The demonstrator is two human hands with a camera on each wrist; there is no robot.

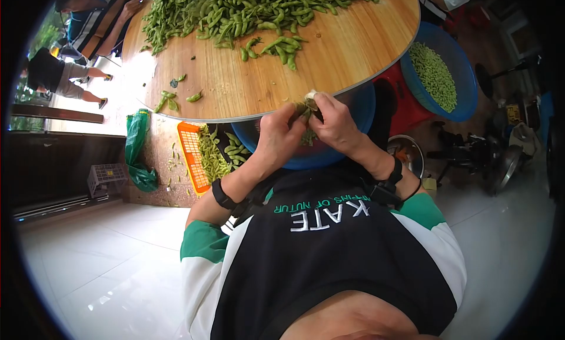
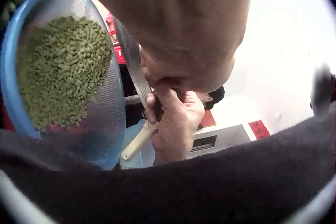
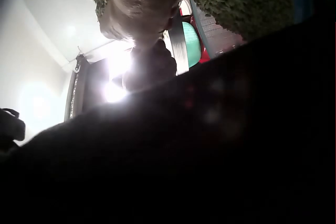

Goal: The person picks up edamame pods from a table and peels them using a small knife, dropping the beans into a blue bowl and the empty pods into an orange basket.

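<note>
Over the near edge of the round wooden table (image 1: 235, 93), my two hands meet close together. My left hand (image 1: 278, 135) pinches a green-brown soybean pod (image 1: 302, 109) between thumb and fingers. My right hand (image 1: 338, 126) meets it from the other side, gripping a tool by its pale handle (image 2: 137, 144); the working end is hidden among the fingers. Below both hands sits a blue basin (image 1: 366, 107) with some green bits inside. A large heap of soybean pods (image 1: 235, 10) covers the far part of the table, with a few loose pods (image 1: 168, 100) nearer the left edge.
To the right, a blue mesh basket (image 1: 469, 90) holds shelled beans (image 1: 432, 75), beside a red stool (image 1: 406, 107). A metal bowl (image 1: 412, 149) stands below it. An orange basket (image 1: 189, 155) with pods and a green bag (image 1: 139, 155) are at left. Other people are around the table.
</note>
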